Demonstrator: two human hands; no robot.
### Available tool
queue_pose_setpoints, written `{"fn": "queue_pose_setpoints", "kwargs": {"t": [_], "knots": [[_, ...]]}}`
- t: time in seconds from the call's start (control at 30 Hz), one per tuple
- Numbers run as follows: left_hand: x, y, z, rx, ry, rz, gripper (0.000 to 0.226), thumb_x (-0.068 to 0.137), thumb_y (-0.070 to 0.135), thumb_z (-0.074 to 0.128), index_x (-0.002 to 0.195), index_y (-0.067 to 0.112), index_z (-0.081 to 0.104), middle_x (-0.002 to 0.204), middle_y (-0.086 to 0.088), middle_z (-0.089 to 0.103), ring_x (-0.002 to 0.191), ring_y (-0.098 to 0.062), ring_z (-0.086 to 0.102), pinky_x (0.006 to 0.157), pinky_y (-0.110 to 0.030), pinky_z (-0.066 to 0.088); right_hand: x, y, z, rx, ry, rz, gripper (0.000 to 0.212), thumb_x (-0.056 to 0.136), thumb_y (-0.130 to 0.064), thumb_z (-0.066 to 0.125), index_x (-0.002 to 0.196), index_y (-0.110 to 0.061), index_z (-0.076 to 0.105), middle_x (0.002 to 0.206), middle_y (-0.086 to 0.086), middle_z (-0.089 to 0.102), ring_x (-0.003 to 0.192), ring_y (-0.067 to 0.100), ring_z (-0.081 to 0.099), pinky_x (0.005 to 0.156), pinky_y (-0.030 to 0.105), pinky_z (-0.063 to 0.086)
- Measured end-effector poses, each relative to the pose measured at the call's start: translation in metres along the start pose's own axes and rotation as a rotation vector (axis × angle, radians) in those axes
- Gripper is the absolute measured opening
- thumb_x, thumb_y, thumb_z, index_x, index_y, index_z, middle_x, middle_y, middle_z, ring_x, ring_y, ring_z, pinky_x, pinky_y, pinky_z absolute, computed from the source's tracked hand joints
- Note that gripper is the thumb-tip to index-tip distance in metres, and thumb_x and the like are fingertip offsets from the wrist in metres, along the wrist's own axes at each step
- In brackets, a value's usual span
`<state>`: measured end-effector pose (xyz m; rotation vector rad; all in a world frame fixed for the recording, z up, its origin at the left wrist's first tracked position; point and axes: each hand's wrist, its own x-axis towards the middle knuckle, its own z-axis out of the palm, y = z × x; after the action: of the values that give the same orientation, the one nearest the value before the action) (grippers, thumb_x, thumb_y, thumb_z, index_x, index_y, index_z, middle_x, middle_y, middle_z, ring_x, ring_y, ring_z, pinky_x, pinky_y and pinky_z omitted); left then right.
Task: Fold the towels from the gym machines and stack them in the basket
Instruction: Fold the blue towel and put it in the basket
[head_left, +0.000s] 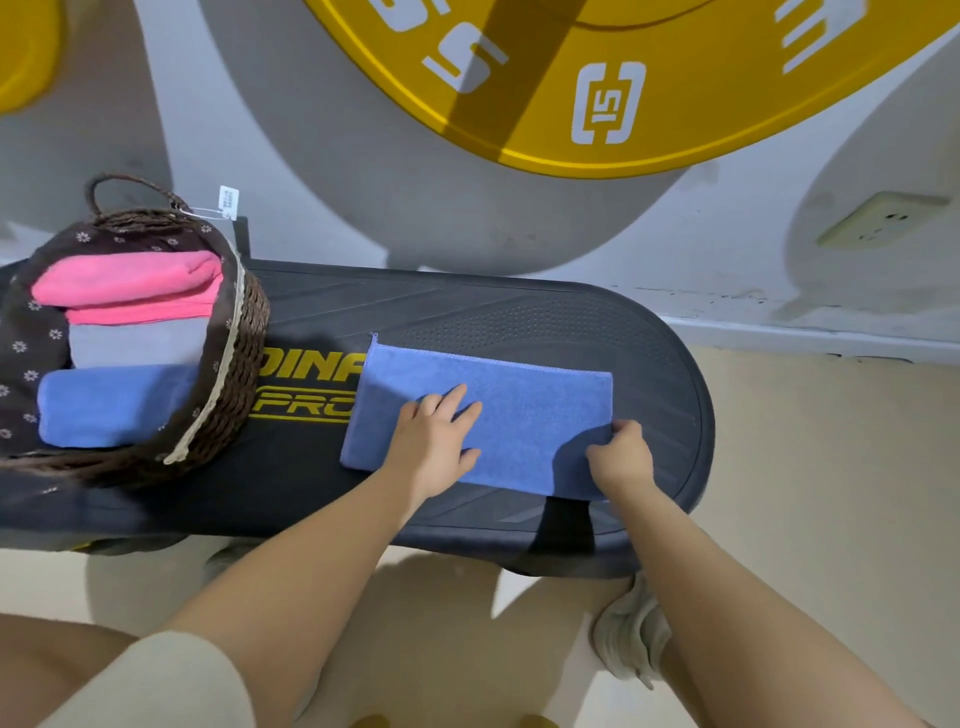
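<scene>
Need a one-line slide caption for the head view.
Left hand flattens blue towel on black platform; right hand pinches its edge beside basket.

1. The basket (236, 364) is cut off by the left edge — its far side and part of its floral lining are out of view
2. The yellow lettering (306, 387) on the counter (519, 317) is partly covered by the basket and the blue towel (524, 415)
3. The right hand (621, 457) curls over the towel's edge, so its fingers are mostly hidden
4. The tag (228, 201) on the basket handle is too small to read
5. The yellow wall disc (597, 93) runs off the top edge
</scene>
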<state>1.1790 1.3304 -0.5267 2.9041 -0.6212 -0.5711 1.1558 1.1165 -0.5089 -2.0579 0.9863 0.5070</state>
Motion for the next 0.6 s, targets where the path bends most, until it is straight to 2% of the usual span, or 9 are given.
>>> {"fn": "queue_pose_setpoints", "kwargs": {"t": [0.07, 0.17, 0.27, 0.33, 0.4, 0.47, 0.5, 0.6], "knots": [[0.005, 0.007, -0.004, 0.048, -0.054, -0.023, 0.073, 0.088, 0.056, 0.045, 0.149, 0.028, 0.014, 0.158, -0.002, 0.007, 0.134, -0.025, 0.026, 0.105, -0.036, 0.025, 0.002, -0.002, -0.002, 0.151, -0.017, 0.108, 0.032, 0.088, -0.008, 0.054, 0.119, -0.001, 0.047, 0.119, 0.016, 0.056, 0.095, 0.029, 0.053, 0.071, 0.036, 0.043], [0.014, 0.010, -0.005, 0.060, -0.127, -0.039, 0.093, 0.076, 0.069, 0.053, 0.148, 0.034, 0.005, 0.154, -0.006, 0.007, 0.128, -0.027, 0.029, 0.102, -0.034, 0.032, -0.002, -0.011, -0.010, 0.304, -0.145, 0.176, 0.024, 0.086, -0.016, 0.063, 0.103, -0.001, 0.052, 0.104, 0.010, 0.058, 0.088, 0.026, 0.053, 0.073, 0.036, 0.045], [0.020, 0.012, -0.006, 0.088, -0.156, -0.050, 0.102, 0.070, 0.072, 0.057, 0.148, 0.038, 0.001, 0.152, -0.008, 0.007, 0.123, -0.028, 0.031, 0.097, -0.034, 0.038, -0.013, -0.021, -0.018, 0.416, -0.291, 0.091, 0.021, 0.086, -0.013, 0.062, 0.104, -0.005, 0.055, 0.092, 0.005, 0.062, 0.080, 0.021, 0.059, 0.065, 0.030, 0.048], [0.022, 0.011, -0.007, 0.077, -0.157, -0.041, 0.102, 0.069, 0.071, 0.057, 0.147, 0.038, 0.001, 0.152, -0.007, 0.007, 0.124, -0.029, 0.031, 0.098, -0.034, 0.039, -0.019, -0.030, -0.017, 0.479, -0.351, -0.010, 0.023, 0.084, -0.009, 0.060, 0.107, -0.012, 0.057, 0.094, 0.004, 0.066, 0.085, 0.021, 0.063, 0.071, 0.033, 0.051], [0.020, 0.005, -0.007, 0.015, -0.166, -0.018, 0.094, 0.075, 0.065, 0.056, 0.148, 0.038, 0.003, 0.153, -0.004, 0.006, 0.129, -0.029, 0.027, 0.103, -0.036, 0.035, -0.026, -0.041, -0.010, 0.419, -0.352, -0.143, 0.029, 0.083, -0.007, 0.058, 0.110, -0.017, 0.055, 0.102, 0.004, 0.066, 0.094, 0.023, 0.063, 0.080, 0.037, 0.052], [0.015, -0.006, -0.007, -0.176, -0.147, 0.005, 0.076, 0.087, 0.050, 0.053, 0.148, 0.035, 0.010, 0.155, 0.003, 0.010, 0.134, -0.026, 0.024, 0.107, -0.034, 0.029, -0.034, -0.056, 0.002, 0.272, -0.315, -0.287, 0.037, 0.082, -0.007, 0.056, 0.117, -0.019, 0.051, 0.105, 0.005, 0.064, 0.099, 0.024, 0.062, 0.087, 0.041, 0.051], [0.012, -0.011, -0.008, -0.346, -0.111, -0.004, 0.065, 0.092, 0.040, 0.050, 0.148, 0.032, 0.017, 0.155, 0.005, 0.015, 0.135, -0.023, 0.025, 0.108, -0.031, 0.028, -0.040, -0.064, 0.010, 0.206, -0.297, -0.347, 0.040, 0.082, -0.008, 0.055, 0.120, -0.020, 0.049, 0.104, 0.004, 0.063, 0.098, 0.024, 0.061, 0.088, 0.040, 0.050], [-0.001, -0.022, -0.018, -1.021, -0.023, -0.202, 0.043, 0.099, 0.020, 0.041, 0.142, 0.019, 0.036, 0.140, 0.004, 0.044, 0.123, -0.014, 0.045, 0.099, -0.021, 0.036, -0.057, -0.084, 0.042, 0.050, -0.271, -0.427, 0.049, 0.084, -0.012, 0.055, 0.130, -0.021, 0.042, 0.100, 0.001, 0.058, 0.093, 0.021, 0.056, 0.081, 0.032, 0.045]]}}
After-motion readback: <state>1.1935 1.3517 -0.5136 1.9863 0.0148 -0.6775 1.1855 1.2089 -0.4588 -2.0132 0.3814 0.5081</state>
